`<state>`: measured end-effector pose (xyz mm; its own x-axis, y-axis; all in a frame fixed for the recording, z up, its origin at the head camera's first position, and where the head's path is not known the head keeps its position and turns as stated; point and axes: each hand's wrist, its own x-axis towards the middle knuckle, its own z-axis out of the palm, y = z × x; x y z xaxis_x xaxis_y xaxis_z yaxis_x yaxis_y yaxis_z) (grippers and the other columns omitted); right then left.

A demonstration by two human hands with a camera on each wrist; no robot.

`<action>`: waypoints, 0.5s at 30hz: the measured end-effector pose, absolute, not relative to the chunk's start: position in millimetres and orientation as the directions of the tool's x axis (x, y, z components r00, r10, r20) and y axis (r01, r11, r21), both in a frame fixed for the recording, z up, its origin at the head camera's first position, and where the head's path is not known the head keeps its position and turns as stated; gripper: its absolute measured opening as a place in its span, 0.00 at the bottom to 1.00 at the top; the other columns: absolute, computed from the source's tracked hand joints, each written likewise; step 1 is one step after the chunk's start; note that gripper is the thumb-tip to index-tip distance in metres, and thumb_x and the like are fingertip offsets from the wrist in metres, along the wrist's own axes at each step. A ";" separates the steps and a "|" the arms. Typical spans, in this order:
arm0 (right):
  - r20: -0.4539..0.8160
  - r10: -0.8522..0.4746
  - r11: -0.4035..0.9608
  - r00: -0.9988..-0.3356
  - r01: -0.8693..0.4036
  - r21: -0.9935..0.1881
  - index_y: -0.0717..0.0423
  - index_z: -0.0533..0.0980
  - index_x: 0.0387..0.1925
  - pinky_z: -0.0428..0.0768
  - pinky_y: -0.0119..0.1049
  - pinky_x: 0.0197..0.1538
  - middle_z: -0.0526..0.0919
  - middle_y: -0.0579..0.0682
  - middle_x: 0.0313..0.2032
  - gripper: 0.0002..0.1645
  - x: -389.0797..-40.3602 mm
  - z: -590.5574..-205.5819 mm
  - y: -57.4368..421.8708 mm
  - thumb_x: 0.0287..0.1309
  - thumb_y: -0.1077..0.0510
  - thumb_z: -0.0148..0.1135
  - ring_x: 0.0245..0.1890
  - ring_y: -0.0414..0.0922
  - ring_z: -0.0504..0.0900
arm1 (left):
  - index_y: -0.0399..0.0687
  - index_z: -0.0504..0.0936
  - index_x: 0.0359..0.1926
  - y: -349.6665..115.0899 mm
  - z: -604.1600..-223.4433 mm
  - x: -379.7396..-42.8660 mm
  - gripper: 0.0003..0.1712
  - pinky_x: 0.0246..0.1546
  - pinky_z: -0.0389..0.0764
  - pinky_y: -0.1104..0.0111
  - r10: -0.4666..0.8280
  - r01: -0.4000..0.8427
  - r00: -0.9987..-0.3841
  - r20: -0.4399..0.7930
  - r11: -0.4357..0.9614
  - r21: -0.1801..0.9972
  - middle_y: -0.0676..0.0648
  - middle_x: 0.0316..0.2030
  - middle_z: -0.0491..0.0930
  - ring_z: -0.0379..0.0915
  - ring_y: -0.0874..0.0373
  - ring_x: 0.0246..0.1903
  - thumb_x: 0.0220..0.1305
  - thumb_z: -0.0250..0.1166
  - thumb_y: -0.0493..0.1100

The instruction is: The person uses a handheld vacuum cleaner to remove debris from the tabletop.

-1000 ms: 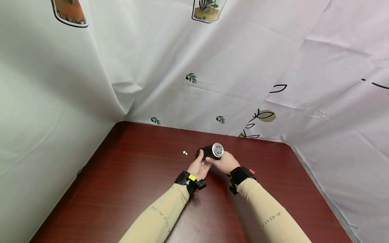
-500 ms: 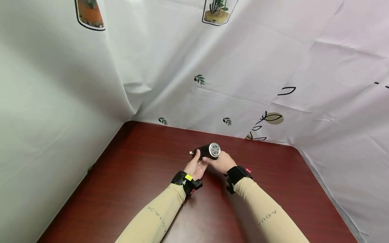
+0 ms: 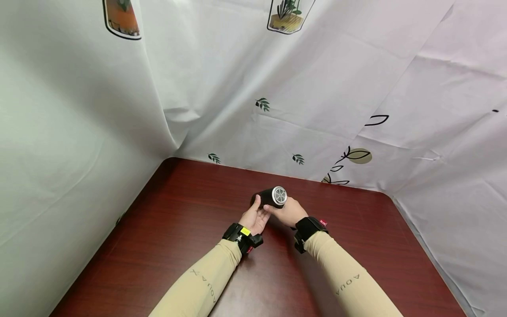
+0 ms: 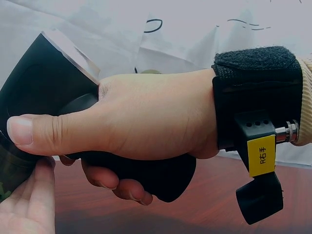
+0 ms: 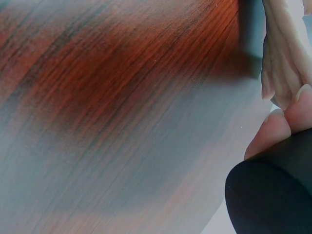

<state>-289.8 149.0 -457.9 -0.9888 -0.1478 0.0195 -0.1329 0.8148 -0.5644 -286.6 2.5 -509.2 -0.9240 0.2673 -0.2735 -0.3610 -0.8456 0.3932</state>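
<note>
A black hair dryer (image 3: 263,198) is held above the table, its silver round grille facing toward me in the head view. My right hand (image 3: 292,214) grips its handle, with the thumb lying along the body in the left wrist view. There, the fingers wrap under the dark handle (image 4: 170,178). My left hand (image 3: 253,220) holds the other end of the body, thumb on the near side and fingers underneath. In the right wrist view the handle's butt end (image 5: 265,200) shows close up, with curled right fingertips (image 5: 270,134) beside it.
The dark red wooden table (image 3: 166,229) spreads under both arms. White printed cloth (image 3: 222,110) hangs along its back and sides. Black camera straps (image 3: 310,229) sit on both wrists over beige sleeves.
The head view has turned slightly left. Small white bits seen beside the hair dryer's left end are now out of sight. Both hands keep their hold on the dryer.
</note>
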 end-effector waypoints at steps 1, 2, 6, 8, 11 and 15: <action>0.019 -0.150 0.814 -0.988 -0.135 -0.565 0.60 0.80 0.52 0.78 0.38 0.32 0.85 0.52 0.37 0.33 -289.9 -457.8 148.7 0.59 0.38 0.70 0.30 0.46 0.78 | 0.37 0.67 0.68 2.1 -509.3 -286.5 0.32 0.58 0.81 0.70 0.266 -0.359 -0.925 -0.271 -0.845 0.396 0.43 0.53 0.78 0.80 0.61 0.46 0.74 0.59 0.53; 0.019 -0.153 0.812 -0.988 -0.136 -0.567 0.60 0.80 0.52 0.79 0.38 0.32 0.85 0.52 0.37 0.33 -290.1 -457.7 148.2 0.59 0.38 0.70 0.30 0.46 0.78 | 0.37 0.67 0.68 1.6 -509.3 -286.3 0.32 0.58 0.80 0.70 0.265 -0.357 -0.927 -0.267 -0.845 0.399 0.43 0.53 0.79 0.80 0.61 0.46 0.74 0.59 0.53; 0.021 -0.159 0.809 -0.987 -0.142 -0.570 0.60 0.80 0.53 0.80 0.39 0.34 0.86 0.53 0.39 0.33 -290.9 -457.6 146.0 0.59 0.38 0.70 0.32 0.47 0.79 | 0.37 0.67 0.69 -0.5 -509.8 -286.4 0.33 0.58 0.80 0.69 0.262 -0.348 -0.931 -0.253 -0.847 0.402 0.43 0.53 0.79 0.80 0.60 0.49 0.74 0.59 0.53; 0.025 -0.162 0.810 -0.987 -0.147 -0.568 0.60 0.80 0.53 0.80 0.40 0.36 0.86 0.54 0.40 0.33 -291.6 -457.8 144.7 0.59 0.37 0.70 0.33 0.47 0.80 | 0.37 0.67 0.69 -1.8 -509.6 -286.4 0.33 0.58 0.80 0.69 0.259 -0.344 -0.932 -0.253 -0.851 0.397 0.43 0.54 0.78 0.80 0.60 0.49 0.74 0.59 0.53; 0.030 -0.168 0.808 -0.985 -0.155 -0.568 0.60 0.80 0.53 0.81 0.41 0.37 0.87 0.54 0.41 0.34 -292.4 -457.9 142.6 0.59 0.37 0.70 0.34 0.47 0.81 | 0.37 0.66 0.70 -4.0 -509.1 -286.1 0.34 0.58 0.80 0.69 0.252 -0.337 -0.934 -0.251 -0.856 0.392 0.41 0.56 0.77 0.80 0.59 0.50 0.74 0.60 0.53; 0.029 -0.174 0.803 -0.984 -0.159 -0.575 0.60 0.81 0.52 0.81 0.40 0.35 0.87 0.53 0.39 0.34 -292.8 -458.3 139.4 0.58 0.37 0.70 0.32 0.47 0.80 | 0.36 0.64 0.71 -7.5 -509.6 -285.9 0.36 0.60 0.79 0.68 0.245 -0.330 -0.937 -0.249 -0.853 0.404 0.40 0.59 0.74 0.79 0.59 0.49 0.73 0.60 0.53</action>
<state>-292.8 139.4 -458.3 -0.9843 -0.1743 0.0294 -0.1593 0.8026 -0.5749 -285.9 -7.5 -509.6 -0.9370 0.2446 -0.2493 -0.3302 -0.8533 0.4035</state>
